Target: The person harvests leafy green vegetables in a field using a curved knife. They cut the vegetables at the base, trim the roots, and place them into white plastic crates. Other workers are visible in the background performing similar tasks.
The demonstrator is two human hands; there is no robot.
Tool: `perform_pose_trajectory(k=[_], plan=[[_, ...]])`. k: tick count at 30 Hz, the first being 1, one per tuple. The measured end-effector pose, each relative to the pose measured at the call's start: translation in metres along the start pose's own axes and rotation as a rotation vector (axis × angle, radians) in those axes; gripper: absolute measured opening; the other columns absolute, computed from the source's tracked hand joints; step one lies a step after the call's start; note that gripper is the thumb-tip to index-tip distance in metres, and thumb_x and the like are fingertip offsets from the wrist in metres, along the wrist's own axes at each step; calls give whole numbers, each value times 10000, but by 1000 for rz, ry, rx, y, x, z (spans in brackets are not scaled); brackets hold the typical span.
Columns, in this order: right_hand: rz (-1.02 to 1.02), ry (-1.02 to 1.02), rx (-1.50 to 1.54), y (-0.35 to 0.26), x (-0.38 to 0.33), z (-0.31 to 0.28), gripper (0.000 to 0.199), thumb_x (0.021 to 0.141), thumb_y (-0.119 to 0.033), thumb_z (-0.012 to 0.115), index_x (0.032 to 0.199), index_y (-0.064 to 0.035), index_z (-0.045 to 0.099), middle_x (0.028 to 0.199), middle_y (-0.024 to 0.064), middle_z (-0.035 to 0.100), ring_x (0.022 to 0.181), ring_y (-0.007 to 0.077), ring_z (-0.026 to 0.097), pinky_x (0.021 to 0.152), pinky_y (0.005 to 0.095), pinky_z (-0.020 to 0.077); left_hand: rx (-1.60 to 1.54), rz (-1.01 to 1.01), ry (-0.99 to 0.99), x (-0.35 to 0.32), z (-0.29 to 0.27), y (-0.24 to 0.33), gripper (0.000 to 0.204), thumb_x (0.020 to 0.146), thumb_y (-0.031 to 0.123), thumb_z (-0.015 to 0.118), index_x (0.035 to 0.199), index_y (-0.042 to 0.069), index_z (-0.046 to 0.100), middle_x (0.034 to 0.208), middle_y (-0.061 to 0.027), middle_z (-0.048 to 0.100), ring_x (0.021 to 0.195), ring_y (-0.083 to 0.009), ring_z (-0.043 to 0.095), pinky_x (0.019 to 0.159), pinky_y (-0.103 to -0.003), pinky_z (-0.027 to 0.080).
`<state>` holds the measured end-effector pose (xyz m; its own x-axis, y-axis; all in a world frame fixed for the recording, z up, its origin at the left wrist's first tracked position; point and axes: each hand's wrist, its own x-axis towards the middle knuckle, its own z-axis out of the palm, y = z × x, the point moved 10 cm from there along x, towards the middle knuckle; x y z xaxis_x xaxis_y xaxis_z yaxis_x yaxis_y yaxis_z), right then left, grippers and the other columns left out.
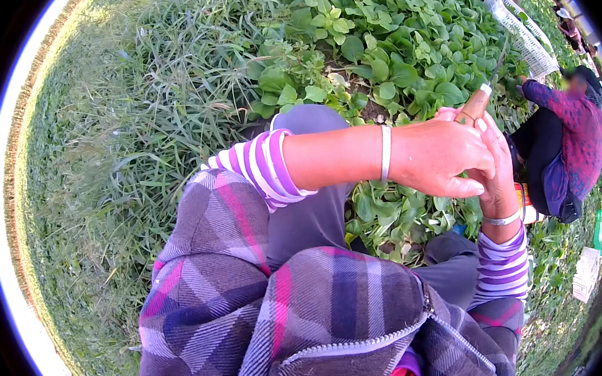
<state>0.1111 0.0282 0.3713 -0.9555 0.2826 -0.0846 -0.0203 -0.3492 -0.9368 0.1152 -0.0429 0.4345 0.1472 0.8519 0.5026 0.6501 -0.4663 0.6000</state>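
Outdoors, the right hand point(496, 150) wraps around the wooden-handled knife point(475, 106) over the right edge of the greens point(438, 62), the left hand point(444, 155) curled against it, its own grip impossible to tell, a pose likely safest with the blade point(499, 63) aimed clear of both.

You are wearing this left-side camera on your head; its fisheye is looking steeply down, very near your plaid jacket point(335, 296), facing your left hand point(440, 153) and right hand point(500, 170), while taking in a crouching co-worker point(579, 140) far right.
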Motion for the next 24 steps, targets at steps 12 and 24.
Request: perform_pose_trajectory(k=[12, 24], plan=[[597, -59, -536, 240, 125, -38, 211, 870, -281, 537, 885, -85, 462, 643, -23, 428, 494, 59, 388, 420, 226, 307, -170, -978, 665, -293, -99, -186, 212, 852, 74, 557, 1052, 6, 576, 982, -64, 632, 911, -113, 582, 815, -259, 459], [636, 383, -882, 390, 244, -172, 469, 883, -399, 443, 966, 46, 565, 952, 296, 597, 955, 437, 563, 824, 442, 443, -217, -1283, 473, -325, -16, -291, 225, 836, 92, 573, 1036, -11, 563, 879, -114, 654, 794, -156, 641, 719, -279, 508]])
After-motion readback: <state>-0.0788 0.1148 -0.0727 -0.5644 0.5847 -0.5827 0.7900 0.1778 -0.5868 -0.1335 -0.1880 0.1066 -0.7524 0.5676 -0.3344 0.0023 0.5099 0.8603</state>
